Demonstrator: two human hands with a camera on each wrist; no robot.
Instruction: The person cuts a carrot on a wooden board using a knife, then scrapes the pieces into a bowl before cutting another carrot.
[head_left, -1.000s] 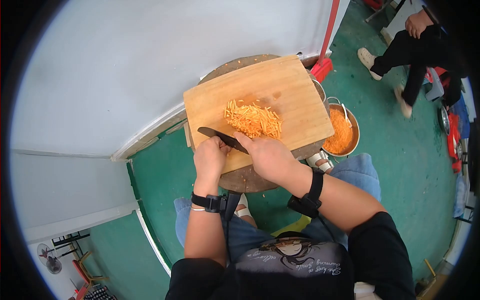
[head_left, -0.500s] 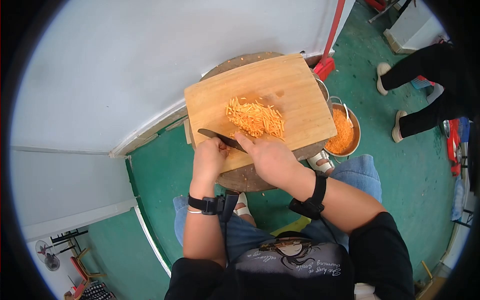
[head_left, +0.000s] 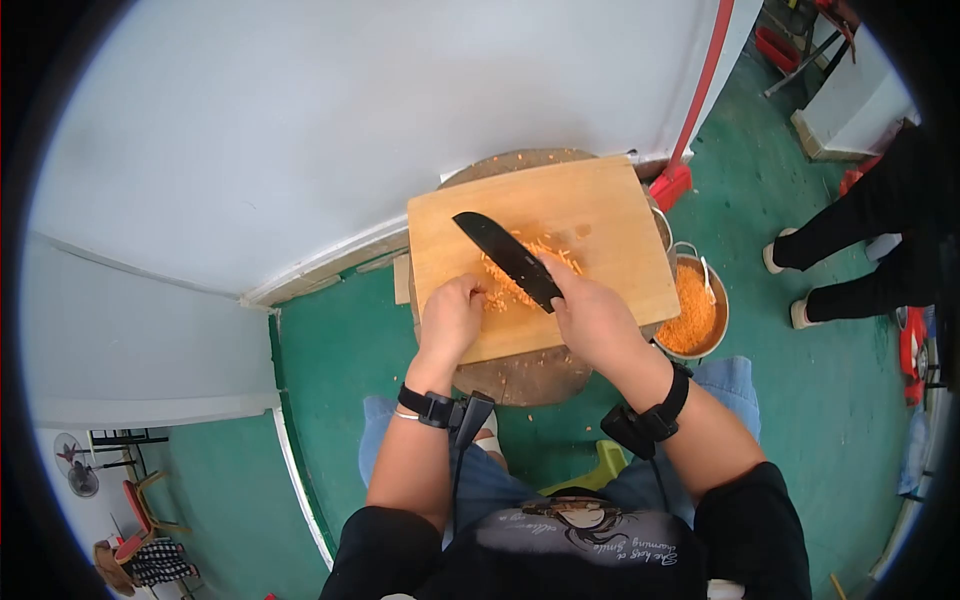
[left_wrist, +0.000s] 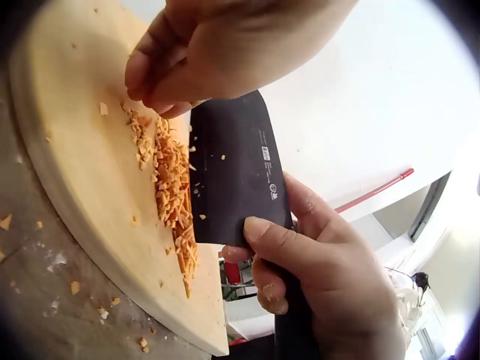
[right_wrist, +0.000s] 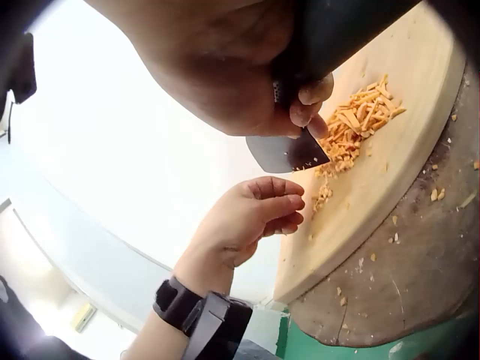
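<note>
My right hand [head_left: 598,315] grips a black cleaver [head_left: 500,255], its broad blade raised over the wooden cutting board [head_left: 625,245]. The left wrist view shows the thumb on the blade's [left_wrist: 236,165] heel and small orange bits stuck to its face. Beneath the knife lies a heap of shredded carrot [left_wrist: 172,184], partly hidden from the head view, with finer crumbs at its near end. My left hand [head_left: 452,318] hovers over the board's left side beside those crumbs, fingers curled, nothing visible in them. In the right wrist view its fingertips [right_wrist: 289,204] are just below the blade tip.
Under the board is a round wooden block [head_left: 525,378] dotted with scraps. A metal pot [head_left: 722,325] of finely chopped carrot with a spoon stands on the green floor at right. Near the wall leans a red broom [head_left: 672,185]. A person's dark-trousered legs [head_left: 865,255] are farther right.
The right hand has lifted the cleaver from low across the board's near left, moving it right and over the heap. The left hand has come away from the blade. The other person has stepped around.
</note>
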